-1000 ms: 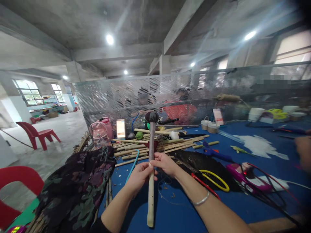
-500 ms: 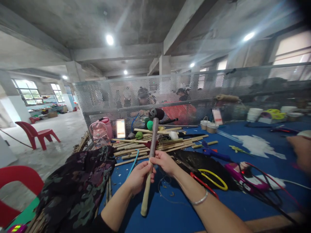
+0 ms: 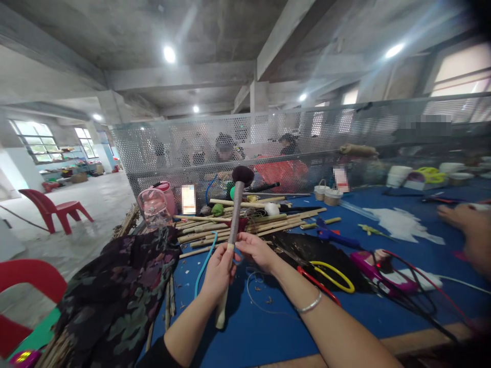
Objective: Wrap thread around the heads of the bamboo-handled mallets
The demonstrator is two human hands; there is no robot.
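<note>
A long table (image 3: 291, 327) covered in blue ran across the room, with a perforated metal screen (image 3: 307, 133) standing along its far edge and people seated behind it; at the near left corner a dark flowered cloth (image 3: 111, 301) lay heaped over the table's end, and beyond it, out on the concrete floor, stood a red plastic chair (image 3: 53, 210); across the middle of the table lay a pile of bamboo sticks (image 3: 245, 225), with a pink water jug (image 3: 155, 205) at their left end; to the right of the person's arms a black sheet (image 3: 307, 248) carried a yellow loop (image 3: 333, 273) and a red loop (image 3: 316, 286) side by side, and just past those sat a purple tool (image 3: 378, 273) with dark cables trailing off it; a co-worker's hand (image 3: 470, 230) rested at the far right edge; in front of the person, raised above the blue cover, was a mallet-like stick (image 3: 230, 245), tilted a little with its dark rounded head up and its pale bare end down near the table; the left hand (image 3: 218, 271) was wrapped closed round the shaft about midway; the right hand (image 3: 256, 250), a silver bangle (image 3: 310, 302) on its wrist, had its fingers curled in with the tips pinching at the shaft just above the left hand.
</note>
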